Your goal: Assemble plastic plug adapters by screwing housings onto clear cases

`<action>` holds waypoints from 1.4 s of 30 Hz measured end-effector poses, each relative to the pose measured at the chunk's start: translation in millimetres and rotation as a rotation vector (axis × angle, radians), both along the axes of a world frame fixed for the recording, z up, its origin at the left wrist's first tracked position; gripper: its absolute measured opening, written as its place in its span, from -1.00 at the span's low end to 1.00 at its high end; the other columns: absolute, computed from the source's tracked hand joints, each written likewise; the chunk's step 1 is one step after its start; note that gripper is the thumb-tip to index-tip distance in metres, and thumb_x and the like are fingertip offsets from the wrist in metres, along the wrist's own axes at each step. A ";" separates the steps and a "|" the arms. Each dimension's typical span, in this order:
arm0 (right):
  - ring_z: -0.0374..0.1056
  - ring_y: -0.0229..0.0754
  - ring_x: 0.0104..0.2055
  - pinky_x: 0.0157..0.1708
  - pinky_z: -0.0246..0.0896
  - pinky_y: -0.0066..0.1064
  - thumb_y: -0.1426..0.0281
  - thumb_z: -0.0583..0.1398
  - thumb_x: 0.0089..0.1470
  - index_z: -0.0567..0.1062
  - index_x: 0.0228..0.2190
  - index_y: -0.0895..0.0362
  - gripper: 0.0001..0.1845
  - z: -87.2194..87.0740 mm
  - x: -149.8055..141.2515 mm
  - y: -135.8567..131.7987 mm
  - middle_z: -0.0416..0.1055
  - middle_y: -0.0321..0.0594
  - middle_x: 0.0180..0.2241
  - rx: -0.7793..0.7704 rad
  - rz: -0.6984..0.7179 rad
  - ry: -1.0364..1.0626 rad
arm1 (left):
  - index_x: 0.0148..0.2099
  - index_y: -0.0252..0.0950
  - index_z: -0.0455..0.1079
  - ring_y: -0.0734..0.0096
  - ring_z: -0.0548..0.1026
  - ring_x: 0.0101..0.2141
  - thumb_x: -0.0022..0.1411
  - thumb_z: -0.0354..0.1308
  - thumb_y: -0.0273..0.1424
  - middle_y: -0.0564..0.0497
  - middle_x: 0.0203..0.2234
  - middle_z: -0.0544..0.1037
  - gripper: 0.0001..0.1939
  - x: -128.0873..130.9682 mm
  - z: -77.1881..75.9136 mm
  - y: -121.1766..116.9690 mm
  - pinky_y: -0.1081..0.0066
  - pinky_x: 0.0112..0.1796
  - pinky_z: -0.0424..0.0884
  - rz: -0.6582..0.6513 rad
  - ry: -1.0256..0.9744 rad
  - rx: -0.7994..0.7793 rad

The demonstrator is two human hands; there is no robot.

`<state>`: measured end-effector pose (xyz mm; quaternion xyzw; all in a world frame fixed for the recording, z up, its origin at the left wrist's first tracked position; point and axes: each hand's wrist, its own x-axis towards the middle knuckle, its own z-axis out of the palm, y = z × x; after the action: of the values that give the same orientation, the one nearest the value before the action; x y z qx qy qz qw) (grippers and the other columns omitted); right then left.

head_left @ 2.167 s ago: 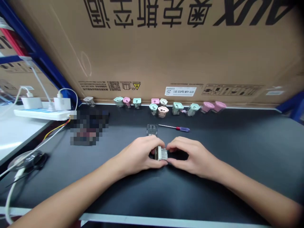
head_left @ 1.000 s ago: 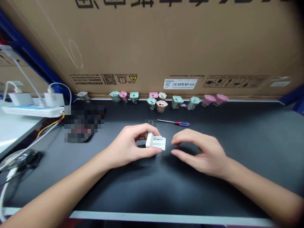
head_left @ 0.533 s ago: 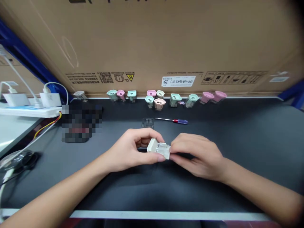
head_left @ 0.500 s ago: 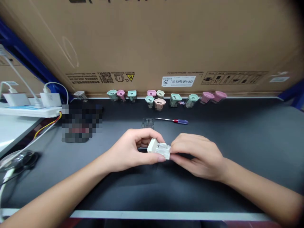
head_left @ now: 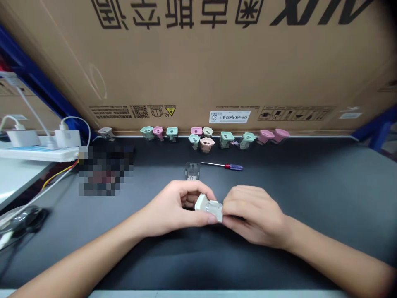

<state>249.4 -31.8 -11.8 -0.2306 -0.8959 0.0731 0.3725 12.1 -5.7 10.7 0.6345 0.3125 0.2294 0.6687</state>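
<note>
A small white plastic plug-like part (head_left: 208, 205) is held just above the dark mat (head_left: 310, 186), near the front middle. My left hand (head_left: 173, 207) pinches its left end between thumb and fingers. My right hand (head_left: 251, 213) is closed on its right end, fingers curled over it. A small clear plastic piece (head_left: 192, 171) lies on the mat just behind my hands. Behind that lies a thin screwdriver (head_left: 223, 166) with a red and blue handle.
Several small green, pink and beige socket parts (head_left: 207, 143) stand in a row along the foot of a big cardboard box (head_left: 198, 62). A white power strip (head_left: 40, 153) with chargers and cables sits at the left. A blurred dark item (head_left: 104, 169) lies left of centre.
My right hand, apart from the white part a second ago, has come back and closed on its right end. The view has tilted up slightly.
</note>
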 end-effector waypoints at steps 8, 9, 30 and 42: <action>0.30 -0.24 -0.45 -0.41 0.20 -0.38 0.56 0.17 0.23 0.42 -0.29 0.10 -0.88 3.4 -2.4 -2.7 0.44 -0.26 -0.46 0.046 -0.013 -0.007 | -0.13 -0.34 0.48 0.59 0.46 -0.38 0.10 0.44 -0.43 0.09 -0.39 0.54 -0.70 2.0 0.4 0.2 0.58 -0.31 0.39 -0.008 -0.027 -0.070; 0.29 -0.24 -0.46 -0.42 0.19 -0.38 0.56 0.17 0.22 0.42 -0.30 0.10 -0.88 4.1 -3.0 -2.9 0.43 -0.26 -0.47 0.060 -0.010 0.005 | -0.13 -0.35 0.48 0.60 0.46 -0.39 0.10 0.44 -0.42 0.08 -0.39 0.54 -0.70 2.4 0.9 -0.3 0.58 -0.31 0.38 -0.004 -0.027 -0.087; 0.22 -0.22 -0.48 -0.43 0.23 -0.36 0.67 0.17 0.09 0.40 -0.28 0.12 -0.78 8.8 -4.1 -1.3 0.33 -0.26 -0.50 0.058 0.025 0.069 | -0.18 -0.39 0.48 0.60 0.47 -0.45 0.08 0.46 -0.43 0.08 -0.46 0.55 -0.71 16.7 0.9 -11.5 0.57 -0.34 0.40 0.091 -0.170 -0.260; 0.35 -0.20 -0.36 -0.33 0.35 -0.35 0.57 0.26 0.16 0.45 -0.19 0.14 -0.82 2.5 4.3 6.7 0.45 -0.16 -0.36 0.047 0.021 0.081 | -0.15 -0.36 0.46 0.58 0.46 -0.41 0.07 0.46 -0.40 0.07 -0.41 0.55 -0.67 12.7 2.3 -9.0 0.56 -0.31 0.40 0.144 -0.114 -0.140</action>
<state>253.6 -25.1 -9.4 -0.2091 -0.8841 0.0651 0.4128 24.8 -14.7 13.0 0.5480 0.3340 0.2899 0.7100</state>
